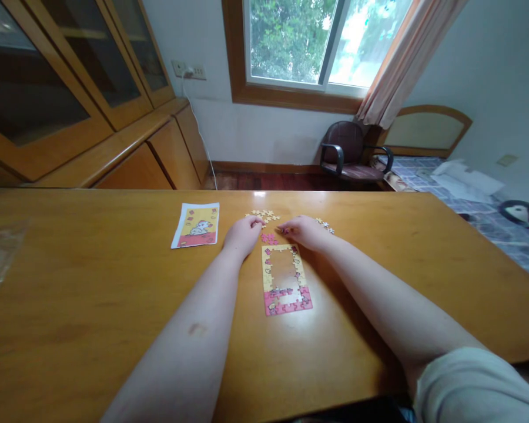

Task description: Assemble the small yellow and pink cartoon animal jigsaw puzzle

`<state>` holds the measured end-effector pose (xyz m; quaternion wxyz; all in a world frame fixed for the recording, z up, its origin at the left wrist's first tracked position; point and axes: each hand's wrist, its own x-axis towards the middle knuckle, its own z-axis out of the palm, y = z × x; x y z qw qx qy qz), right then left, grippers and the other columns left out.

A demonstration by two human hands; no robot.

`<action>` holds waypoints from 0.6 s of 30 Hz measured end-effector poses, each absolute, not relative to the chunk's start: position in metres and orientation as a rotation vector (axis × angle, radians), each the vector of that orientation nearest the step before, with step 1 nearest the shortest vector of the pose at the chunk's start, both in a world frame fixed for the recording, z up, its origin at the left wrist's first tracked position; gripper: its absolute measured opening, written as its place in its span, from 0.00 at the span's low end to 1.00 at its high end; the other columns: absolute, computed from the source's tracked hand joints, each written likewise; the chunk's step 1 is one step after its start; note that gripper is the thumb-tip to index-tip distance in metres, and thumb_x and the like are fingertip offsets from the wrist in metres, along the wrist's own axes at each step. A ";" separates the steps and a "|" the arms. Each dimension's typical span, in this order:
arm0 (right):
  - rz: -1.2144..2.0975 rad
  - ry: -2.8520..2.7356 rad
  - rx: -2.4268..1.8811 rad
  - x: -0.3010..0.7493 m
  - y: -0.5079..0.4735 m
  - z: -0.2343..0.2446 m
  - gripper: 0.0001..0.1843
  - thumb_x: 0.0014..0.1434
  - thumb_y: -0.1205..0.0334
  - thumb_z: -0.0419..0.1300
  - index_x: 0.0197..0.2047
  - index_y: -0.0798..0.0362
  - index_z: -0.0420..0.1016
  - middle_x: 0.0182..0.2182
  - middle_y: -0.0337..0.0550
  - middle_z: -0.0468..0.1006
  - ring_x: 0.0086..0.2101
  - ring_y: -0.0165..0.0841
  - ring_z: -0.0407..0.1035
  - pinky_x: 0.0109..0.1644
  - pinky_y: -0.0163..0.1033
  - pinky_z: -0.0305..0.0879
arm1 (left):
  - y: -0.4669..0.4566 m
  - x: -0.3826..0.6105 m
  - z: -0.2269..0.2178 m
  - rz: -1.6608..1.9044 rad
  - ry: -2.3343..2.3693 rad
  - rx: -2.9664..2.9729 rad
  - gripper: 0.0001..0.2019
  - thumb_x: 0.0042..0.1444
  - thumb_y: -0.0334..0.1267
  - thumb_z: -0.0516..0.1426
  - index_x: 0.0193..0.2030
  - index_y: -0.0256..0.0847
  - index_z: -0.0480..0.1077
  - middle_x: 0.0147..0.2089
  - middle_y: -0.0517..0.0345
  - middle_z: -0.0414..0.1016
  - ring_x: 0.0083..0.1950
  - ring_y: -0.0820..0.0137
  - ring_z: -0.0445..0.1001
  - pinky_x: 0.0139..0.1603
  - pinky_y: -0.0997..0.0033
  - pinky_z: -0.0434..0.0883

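Note:
My left hand point(244, 234) rests on the table with its fingers curled together, beside loose yellow jigsaw pieces point(268, 215). Whatever its fingertips may hold is too small to make out. Opposite it, my right hand point(307, 231) has its fingers pinched on a small jigsaw piece point(285, 231). Pink jigsaw pieces point(269, 238) lie between the hands. Nearer to me is a partly joined jigsaw puzzle point(267, 276), yellow above and pink below, with bare table showing through its middle. More loose pieces point(325, 224) sit just behind my right hand, which partly hides them.
A picture card point(197, 225) with a white animal on yellow and pink lies left of my left hand. A clear plastic bag point(0, 258) is at the table's far left. Beyond the wooden table point(114, 294) stand a cabinet point(127, 158) and an armchair point(350, 150).

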<state>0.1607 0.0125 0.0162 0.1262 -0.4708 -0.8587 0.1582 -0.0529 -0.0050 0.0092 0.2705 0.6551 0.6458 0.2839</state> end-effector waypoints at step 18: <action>1.361 -1.558 -1.418 0.190 -0.069 0.048 0.13 0.47 0.68 0.66 0.38 0.53 0.74 0.32 0.39 0.75 0.32 0.30 0.73 0.41 0.39 0.70 | -0.006 -0.052 0.009 0.749 1.768 1.767 0.12 0.55 0.42 0.52 0.39 0.48 0.77 0.42 0.59 0.80 0.43 0.63 0.75 0.44 0.67 0.68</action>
